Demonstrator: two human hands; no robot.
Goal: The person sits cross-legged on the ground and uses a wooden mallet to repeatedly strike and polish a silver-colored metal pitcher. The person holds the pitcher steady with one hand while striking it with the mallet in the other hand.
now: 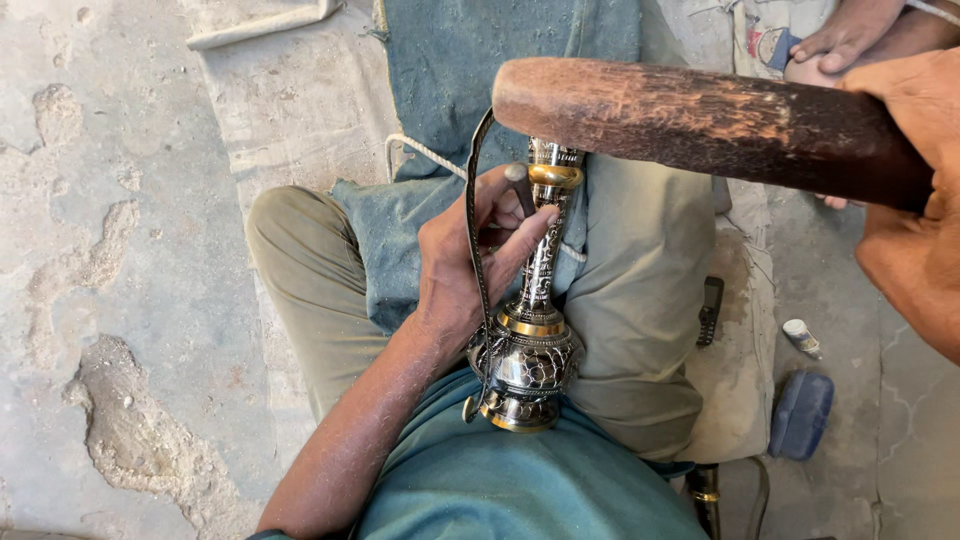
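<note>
An engraved metal vase (530, 340) with brass bands lies lengthwise on my lap, its round belly toward me and its narrow neck pointing away. My left hand (470, 255) rests against the neck and pinches a small steel chisel (519, 186) whose tip meets the neck. A dark strap (478, 240) runs over the vase and my hand. My right hand (915, 215) is raised close to the camera, gripping a thick, worn wooden mallet (700, 120) that hovers above the chisel and vase.
I sit cross-legged on a blue-grey cloth (500, 60) over a rough concrete floor (120, 250). At right lie a dark tool (710, 310), a small white bottle (801, 337) and a blue pad (800, 412). Another person's hand (850, 35) shows at top right.
</note>
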